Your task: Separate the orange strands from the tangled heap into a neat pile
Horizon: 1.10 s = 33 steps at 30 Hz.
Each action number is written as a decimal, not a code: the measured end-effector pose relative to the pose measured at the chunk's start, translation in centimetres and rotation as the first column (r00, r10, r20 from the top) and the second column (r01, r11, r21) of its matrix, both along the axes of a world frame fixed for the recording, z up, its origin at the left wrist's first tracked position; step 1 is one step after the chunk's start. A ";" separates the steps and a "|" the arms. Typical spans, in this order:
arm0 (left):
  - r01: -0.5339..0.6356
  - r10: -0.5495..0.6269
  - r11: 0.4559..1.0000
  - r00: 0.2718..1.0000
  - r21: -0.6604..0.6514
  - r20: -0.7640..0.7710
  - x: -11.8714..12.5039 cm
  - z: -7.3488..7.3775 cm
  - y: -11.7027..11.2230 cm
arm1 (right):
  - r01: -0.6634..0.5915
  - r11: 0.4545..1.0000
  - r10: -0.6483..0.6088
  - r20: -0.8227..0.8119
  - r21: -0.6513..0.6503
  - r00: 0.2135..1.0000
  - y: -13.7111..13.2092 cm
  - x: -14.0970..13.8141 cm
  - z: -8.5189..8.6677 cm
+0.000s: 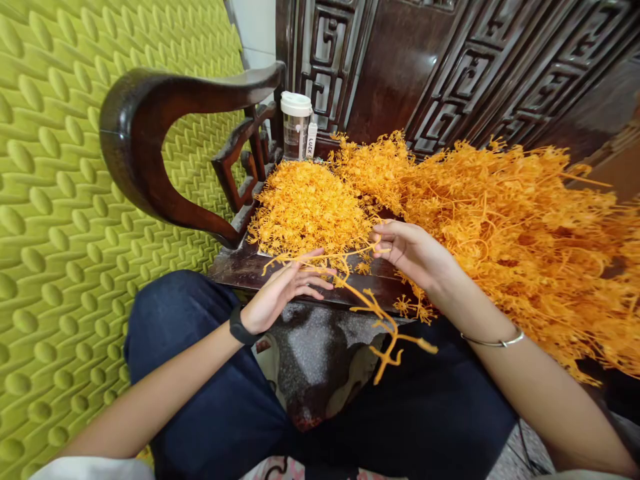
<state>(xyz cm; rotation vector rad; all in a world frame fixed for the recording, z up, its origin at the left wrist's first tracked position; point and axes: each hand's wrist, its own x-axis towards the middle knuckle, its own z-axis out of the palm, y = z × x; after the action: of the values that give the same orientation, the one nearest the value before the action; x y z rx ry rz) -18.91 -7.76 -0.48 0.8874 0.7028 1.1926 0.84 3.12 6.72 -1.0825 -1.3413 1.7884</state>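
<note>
A bare, forked orange plastic flower stem (367, 301) stretches between my hands, its thicker end hanging over my lap. My left hand (281, 290) holds it loosely near the left twigs, with the other fingers stretched out. My right hand (413, 250) pinches the tip of a thin branch between thumb and fingers. Just beyond both hands is a heap of small orange plastic blossoms (313, 210), piled on the dark wooden seat (235, 270). Bushy orange plastic flower sprays (500, 227) fill the right side, close to my right forearm.
A curved wooden armrest (135, 153) rises at left. Behind the heap stand a clear cup with a white lid (296, 123) and a small white item marked LUCK (311, 140). A carved wooden backrest (390, 73) closes off the back. Green patterned wall covering (50, 233) lies left.
</note>
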 end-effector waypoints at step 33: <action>0.299 -0.290 0.948 0.953 -0.113 0.084 -0.5 0.1 0.1 | 0.434 0.890 -0.444 -0.478 -0.138 0.758 3.2 2.7 2.5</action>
<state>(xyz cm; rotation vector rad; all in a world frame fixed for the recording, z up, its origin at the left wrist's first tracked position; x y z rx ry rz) -19.43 -7.69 -0.42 0.8120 0.5610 0.8971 3.55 6.29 9.26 -0.7782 -0.6821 1.5694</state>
